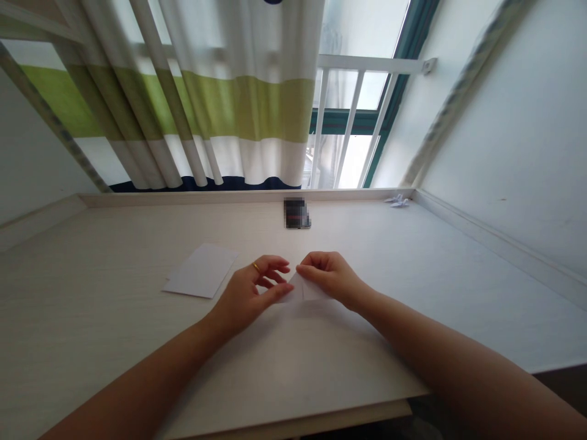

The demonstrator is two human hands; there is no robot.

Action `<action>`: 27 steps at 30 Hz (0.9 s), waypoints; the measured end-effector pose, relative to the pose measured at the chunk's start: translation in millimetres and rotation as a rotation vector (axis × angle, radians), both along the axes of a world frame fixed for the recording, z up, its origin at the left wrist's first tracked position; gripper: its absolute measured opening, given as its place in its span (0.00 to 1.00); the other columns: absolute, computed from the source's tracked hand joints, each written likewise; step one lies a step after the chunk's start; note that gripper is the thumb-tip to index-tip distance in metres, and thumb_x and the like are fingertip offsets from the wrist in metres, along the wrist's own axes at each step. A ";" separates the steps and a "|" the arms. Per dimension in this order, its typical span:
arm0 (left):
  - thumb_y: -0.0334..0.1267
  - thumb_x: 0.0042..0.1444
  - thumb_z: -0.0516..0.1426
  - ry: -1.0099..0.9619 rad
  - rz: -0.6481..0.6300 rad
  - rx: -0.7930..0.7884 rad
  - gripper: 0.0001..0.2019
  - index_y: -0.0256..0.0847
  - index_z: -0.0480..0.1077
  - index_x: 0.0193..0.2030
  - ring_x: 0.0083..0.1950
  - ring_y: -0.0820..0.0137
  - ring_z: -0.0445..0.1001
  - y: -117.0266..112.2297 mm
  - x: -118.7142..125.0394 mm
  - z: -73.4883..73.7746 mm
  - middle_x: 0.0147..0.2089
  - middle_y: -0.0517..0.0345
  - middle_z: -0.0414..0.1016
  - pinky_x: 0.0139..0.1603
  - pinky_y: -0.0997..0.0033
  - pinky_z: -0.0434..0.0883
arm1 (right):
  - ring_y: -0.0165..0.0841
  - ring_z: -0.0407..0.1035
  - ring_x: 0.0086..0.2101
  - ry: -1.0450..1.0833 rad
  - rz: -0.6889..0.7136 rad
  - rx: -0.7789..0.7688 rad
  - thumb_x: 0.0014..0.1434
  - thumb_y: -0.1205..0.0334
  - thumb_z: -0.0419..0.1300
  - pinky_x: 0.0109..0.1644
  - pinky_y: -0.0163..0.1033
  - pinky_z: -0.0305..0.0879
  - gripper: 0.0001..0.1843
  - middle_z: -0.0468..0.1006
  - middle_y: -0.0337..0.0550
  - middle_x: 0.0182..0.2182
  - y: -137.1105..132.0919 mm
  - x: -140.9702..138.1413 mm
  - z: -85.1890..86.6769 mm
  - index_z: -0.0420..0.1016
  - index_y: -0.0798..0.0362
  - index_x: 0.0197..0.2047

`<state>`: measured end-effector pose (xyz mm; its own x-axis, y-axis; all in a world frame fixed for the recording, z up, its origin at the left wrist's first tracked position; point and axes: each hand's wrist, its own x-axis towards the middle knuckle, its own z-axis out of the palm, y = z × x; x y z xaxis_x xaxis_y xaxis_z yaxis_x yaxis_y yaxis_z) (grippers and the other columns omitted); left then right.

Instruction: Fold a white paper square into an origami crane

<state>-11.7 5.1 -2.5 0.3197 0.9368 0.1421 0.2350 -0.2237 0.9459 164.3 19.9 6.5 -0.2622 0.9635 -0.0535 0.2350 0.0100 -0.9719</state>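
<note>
A small folded piece of white paper point(302, 289) lies on the pale wooden desk point(114, 330) between my hands. My left hand point(252, 293), with a gold ring on one finger, rests beside it with thumb and fingers pinching the paper's left edge. My right hand point(328, 275) curls over the paper's top right, fingertips pressed together on its upper corner. Much of the paper is hidden under the fingers.
A stack of flat white paper sheets point(202, 270) lies to the left of my hands. A blurred dark object point(297, 213) stands at the desk's back edge. A small folded paper figure point(397, 200) sits in the back right corner. Striped curtains point(220, 104) hang behind.
</note>
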 end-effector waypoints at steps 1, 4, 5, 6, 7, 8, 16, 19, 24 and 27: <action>0.41 0.44 0.60 0.015 -0.060 0.032 0.17 0.42 0.65 0.42 0.37 0.71 0.71 -1.8 1.7 -1.1 0.42 0.56 0.71 0.37 0.71 0.69 | 0.24 0.56 0.20 -0.023 0.020 0.011 0.47 0.59 0.57 0.22 0.30 0.51 0.10 0.65 0.35 0.18 -1.2 -1.9 -1.3 0.68 0.57 0.23; 0.40 0.46 0.59 -0.038 -0.072 -0.074 0.17 0.43 0.60 0.42 0.30 0.76 0.68 -2.7 5.0 -7.3 0.38 0.60 0.68 0.31 0.74 0.67 | 0.23 0.54 0.20 -0.076 0.067 0.065 0.48 0.59 0.57 0.22 0.30 0.49 0.10 0.64 0.34 0.17 -3.1 -5.4 -4.3 0.70 0.58 0.23; 0.39 0.45 0.59 -0.089 -0.064 -0.134 0.18 0.43 0.58 0.42 0.28 0.78 0.66 -1.7 5.5 -9.7 0.37 0.61 0.67 0.29 0.75 0.66 | 0.23 0.53 0.20 -0.094 0.076 0.083 0.48 0.60 0.57 0.22 0.30 0.48 0.10 0.63 0.34 0.17 -3.6 -6.1 -4.8 0.70 0.58 0.23; 0.38 0.43 0.61 -0.124 -0.075 -0.196 0.20 0.43 0.57 0.42 0.26 0.79 0.65 -0.3 5.9 -11.8 0.35 0.63 0.66 0.28 0.76 0.65 | 0.23 0.54 0.20 -0.115 0.081 0.096 0.49 0.60 0.57 0.22 0.30 0.49 0.10 0.63 0.34 0.17 -4.1 -6.6 -5.1 0.70 0.58 0.23; 0.38 0.43 0.61 -0.147 -0.100 -0.249 0.22 0.42 0.56 0.42 0.26 0.79 0.66 1.1 6.1 -13.5 0.33 0.64 0.66 0.28 0.76 0.65 | 0.23 0.54 0.20 -0.134 0.083 0.105 0.49 0.61 0.56 0.23 0.30 0.49 0.09 0.64 0.35 0.17 -4.7 -7.1 -5.2 0.71 0.58 0.23; 0.37 0.42 0.62 -0.169 -0.119 -0.288 0.22 0.42 0.56 0.42 0.26 0.79 0.66 2.3 6.3 -14.6 0.30 0.65 0.66 0.28 0.76 0.64 | 0.23 0.55 0.21 -0.152 0.083 0.111 0.49 0.61 0.57 0.23 0.30 0.50 0.09 0.65 0.35 0.17 -5.4 -7.5 -5.2 0.71 0.58 0.23; 0.36 0.41 0.62 -0.259 -0.025 -0.297 0.19 0.40 0.58 0.38 0.23 0.79 0.66 4.1 6.2 -8.5 0.24 0.68 0.66 0.23 0.80 0.62 | 0.23 0.57 0.21 0.014 0.097 0.017 0.52 0.54 0.55 0.25 0.31 0.54 0.16 0.66 0.36 0.18 -4.2 -4.7 -1.9 0.71 0.58 0.23; 0.35 0.42 0.62 -0.296 0.029 -0.265 0.17 0.40 0.58 0.37 0.27 0.76 0.70 5.2 5.0 -7.4 0.27 0.65 0.69 0.27 0.78 0.65 | 0.24 0.62 0.22 0.126 0.152 -0.087 0.52 0.54 0.56 0.29 0.33 0.60 0.16 0.68 0.37 0.18 -1.1 -0.7 -0.4 0.71 0.59 0.22; 0.36 0.42 0.61 -0.272 0.056 -0.201 0.16 0.40 0.59 0.36 0.28 0.75 0.71 5.6 5.0 -10.8 0.28 0.64 0.69 0.28 0.77 0.66 | 0.28 0.68 0.22 0.167 0.221 -0.236 0.50 0.55 0.58 0.31 0.36 0.64 0.14 0.71 0.39 0.19 0.3 1.9 0.3 0.73 0.60 0.25; 0.36 0.42 0.61 -0.252 0.071 -0.178 0.15 0.40 0.60 0.36 0.28 0.76 0.70 4.8 5.5 -12.6 0.27 0.66 0.67 0.29 0.77 0.66 | 0.28 0.69 0.23 0.141 0.221 -0.241 0.49 0.57 0.60 0.32 0.35 0.65 0.13 0.72 0.39 0.18 -0.4 0.7 1.1 0.73 0.60 0.24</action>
